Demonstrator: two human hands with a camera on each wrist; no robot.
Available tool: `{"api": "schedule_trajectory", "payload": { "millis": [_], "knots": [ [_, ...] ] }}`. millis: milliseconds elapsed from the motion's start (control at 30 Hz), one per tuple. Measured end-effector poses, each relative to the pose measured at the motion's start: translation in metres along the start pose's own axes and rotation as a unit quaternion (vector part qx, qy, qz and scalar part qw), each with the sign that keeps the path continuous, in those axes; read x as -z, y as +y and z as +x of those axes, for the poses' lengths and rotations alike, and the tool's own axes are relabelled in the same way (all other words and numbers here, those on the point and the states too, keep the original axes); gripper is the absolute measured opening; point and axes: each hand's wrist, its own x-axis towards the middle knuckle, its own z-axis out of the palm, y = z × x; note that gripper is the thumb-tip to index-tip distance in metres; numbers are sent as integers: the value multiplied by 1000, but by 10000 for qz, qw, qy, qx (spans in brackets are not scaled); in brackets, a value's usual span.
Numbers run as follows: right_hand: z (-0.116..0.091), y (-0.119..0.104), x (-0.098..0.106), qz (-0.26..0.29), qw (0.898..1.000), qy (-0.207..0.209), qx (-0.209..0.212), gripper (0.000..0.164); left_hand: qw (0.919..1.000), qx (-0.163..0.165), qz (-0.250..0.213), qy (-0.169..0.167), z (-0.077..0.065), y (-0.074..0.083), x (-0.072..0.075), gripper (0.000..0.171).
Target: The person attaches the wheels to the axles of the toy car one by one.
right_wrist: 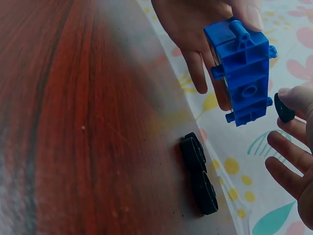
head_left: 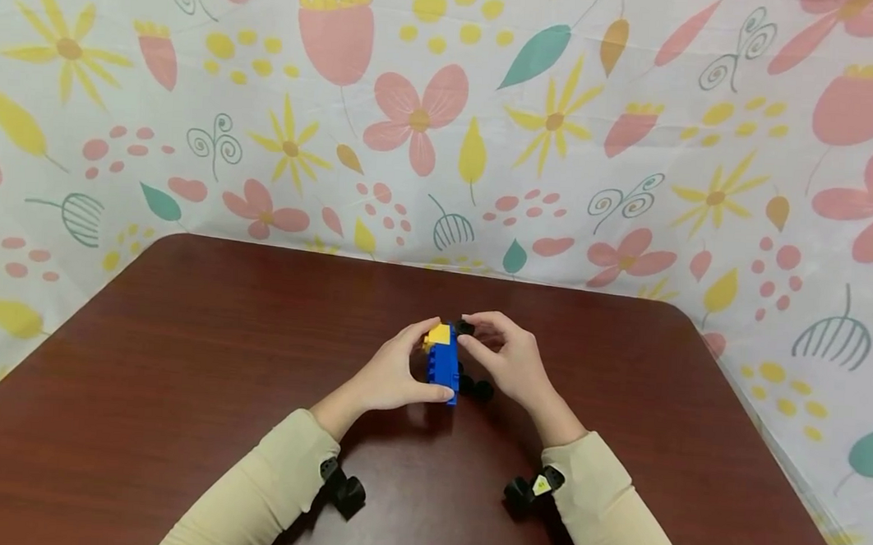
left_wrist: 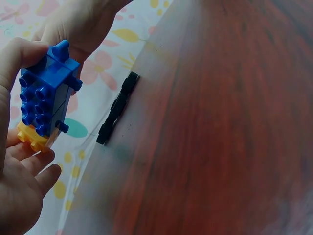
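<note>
My left hand [head_left: 390,377] grips a blue toy car base [head_left: 444,368] between its thumb and fingers, tilted up above the table. Studs line one face of the base, where a yellow brick [head_left: 439,334] sits at the far end. In the right wrist view the hollow underside of the base faces the camera, with short bare pegs [right_wrist: 218,72] sticking out of its sides. Close beside it, my right hand [head_left: 513,359] pinches a small black wheel [right_wrist: 283,107] between thumb and fingertip. The wheel appears apart from the nearest peg.
Several loose black wheels [right_wrist: 203,181] lie on the brown wooden table [head_left: 255,337], just below and to the right of the car base. A flower-patterned cloth [head_left: 410,205] hangs behind the table's far edge. Black wrist cameras [head_left: 347,492] are strapped to both sleeves.
</note>
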Motion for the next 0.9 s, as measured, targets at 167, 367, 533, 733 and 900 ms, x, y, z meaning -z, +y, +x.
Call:
{"api": "schedule_trajectory", "payload": {
  "millis": [167,367,533,733,900],
  "knots": [
    [1,-1,0,-92,9998,-148,-5,31,10000,-20,-77,14,0,0,-1,98],
    [3,0,0,-134,9998,-163,17,31,9998,-102,-138,35,1,-1,-1,97],
    [3,0,1,-104,9998,-163,41,31,9999,-17,-134,42,1,-2,-1,98],
    [2,-2,3,-82,9999,-133,12,31,9999,-6,-129,38,1,0,-2,98],
    [-1,-2,3,-14,9998,-167,-52,31,9999,-29,-159,-15,0,3,-5,97]
  ]
}}
